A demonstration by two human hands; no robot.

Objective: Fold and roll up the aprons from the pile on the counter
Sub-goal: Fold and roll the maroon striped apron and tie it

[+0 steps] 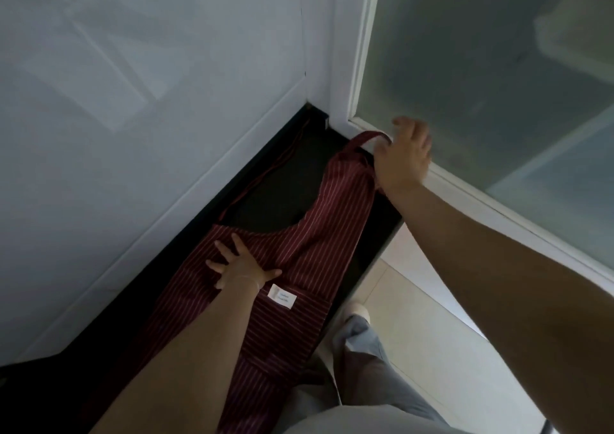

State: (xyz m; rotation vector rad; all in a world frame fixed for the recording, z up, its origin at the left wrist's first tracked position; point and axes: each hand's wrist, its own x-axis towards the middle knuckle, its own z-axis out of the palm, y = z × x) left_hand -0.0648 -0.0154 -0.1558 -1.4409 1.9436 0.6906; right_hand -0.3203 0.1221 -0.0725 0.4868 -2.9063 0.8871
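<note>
A dark red apron with thin white stripes (319, 234) lies spread lengthwise along a narrow black tabletop (275, 181) that runs into a corner between a white wall (149, 118) and a frosted glass window (481, 68). The person's left hand (239, 264) lies flat on the middle of the apron, fingers straight and spread, pressing the cloth down just above a small white label (281, 296) sewn to the fabric. The right hand (403, 158) reaches to the far end of the apron near the white window frame (358, 68), its fingers curled around the red neck strap (368, 138), which loops up from the bib. A thin apron tie (265, 174) trails along the tabletop beside the wall. The two hands are well apart. Below, the person's grey trousers (365, 367) and one pale shoe (357, 310) show over a light tiled floor (415, 317).
</note>
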